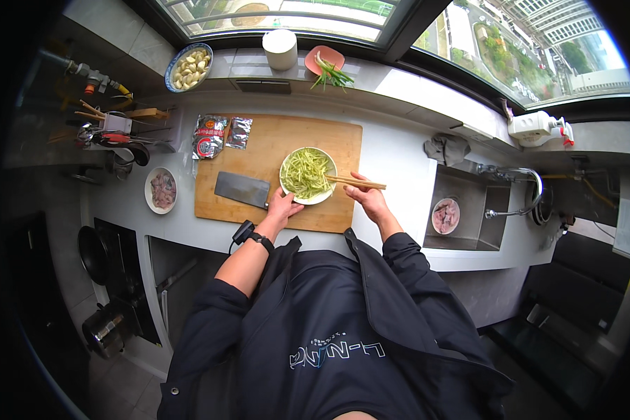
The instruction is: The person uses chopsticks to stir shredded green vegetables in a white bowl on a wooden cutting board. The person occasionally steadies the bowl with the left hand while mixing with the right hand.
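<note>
A white bowl (321, 199) full of pale green vegetable shreds (305, 172) rests on a wooden cutting board (220, 207). My left hand (282, 209) holds the bowl at its lower left rim, thumb on the edge. In my right hand (368, 198) is a pair of wooden chopsticks (359, 182); their tips reach into the shreds at the bowl's right side. Just left of the bowl a cleaver (241, 189) lies flat on the board, its handle mostly hidden by my left hand. Two foil packets (210, 137) overlap the board's upper left corner.
Raw sliced meat or fish fills a bowl (161, 190) at left and another (445, 216) in the sink (464, 189). Along the ledge are a bowl of garlic cloves (190, 68), a white canister (280, 50) and scallions (332, 74). A wok (93, 254) sits lower left.
</note>
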`<state>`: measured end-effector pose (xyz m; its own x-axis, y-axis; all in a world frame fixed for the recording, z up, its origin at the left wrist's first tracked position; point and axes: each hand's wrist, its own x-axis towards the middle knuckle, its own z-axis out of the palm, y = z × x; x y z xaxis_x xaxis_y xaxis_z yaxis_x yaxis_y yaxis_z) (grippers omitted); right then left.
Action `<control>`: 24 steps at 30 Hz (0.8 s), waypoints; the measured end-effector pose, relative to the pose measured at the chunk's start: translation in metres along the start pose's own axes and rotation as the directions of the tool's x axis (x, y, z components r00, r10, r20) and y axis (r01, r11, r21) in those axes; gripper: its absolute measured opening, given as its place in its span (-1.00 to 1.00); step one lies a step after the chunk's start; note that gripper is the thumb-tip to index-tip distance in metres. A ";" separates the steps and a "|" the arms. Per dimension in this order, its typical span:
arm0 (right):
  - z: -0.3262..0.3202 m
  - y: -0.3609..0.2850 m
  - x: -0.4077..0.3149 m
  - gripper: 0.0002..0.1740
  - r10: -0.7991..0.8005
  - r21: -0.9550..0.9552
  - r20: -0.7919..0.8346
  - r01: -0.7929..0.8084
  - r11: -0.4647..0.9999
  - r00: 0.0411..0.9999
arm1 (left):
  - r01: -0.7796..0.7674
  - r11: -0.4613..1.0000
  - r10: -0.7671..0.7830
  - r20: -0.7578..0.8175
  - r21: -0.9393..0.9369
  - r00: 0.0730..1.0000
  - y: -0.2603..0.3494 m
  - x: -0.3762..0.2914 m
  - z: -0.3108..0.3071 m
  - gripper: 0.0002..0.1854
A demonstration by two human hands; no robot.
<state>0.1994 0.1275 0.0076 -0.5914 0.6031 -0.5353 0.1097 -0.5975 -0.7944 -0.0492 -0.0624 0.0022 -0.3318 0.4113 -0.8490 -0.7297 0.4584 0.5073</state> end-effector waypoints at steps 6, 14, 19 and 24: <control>-0.052 -0.056 0.065 -0.71 -0.162 -0.605 -0.330 -0.077 0.792 0.930 | -0.032 0.999 0.033 -0.139 0.009 0.990 0.009 -0.004 -0.019 -0.49; 0.022 -0.105 0.213 -0.64 -0.444 -0.858 -0.104 0.145 0.493 0.890 | -0.056 0.998 0.056 -0.174 0.005 0.983 0.008 -0.010 -0.023 -0.51; 0.047 -0.080 0.250 -0.65 -0.427 -0.881 -0.282 -0.055 0.471 0.859 | -0.073 0.996 0.067 -0.130 -0.042 0.989 0.008 -0.014 -0.026 -0.51; 0.053 -0.070 0.248 -0.65 -0.508 -0.863 -0.300 -0.003 0.505 0.807 | -0.066 0.996 0.059 -0.135 -0.054 0.989 0.005 -0.011 -0.027 -0.52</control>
<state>0.0027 0.2910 -0.0548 -0.2938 0.9490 -0.1144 0.7466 0.1531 -0.6474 -0.0653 -0.0858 0.0106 -0.4518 0.3271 -0.8300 -0.7373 0.3869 0.5538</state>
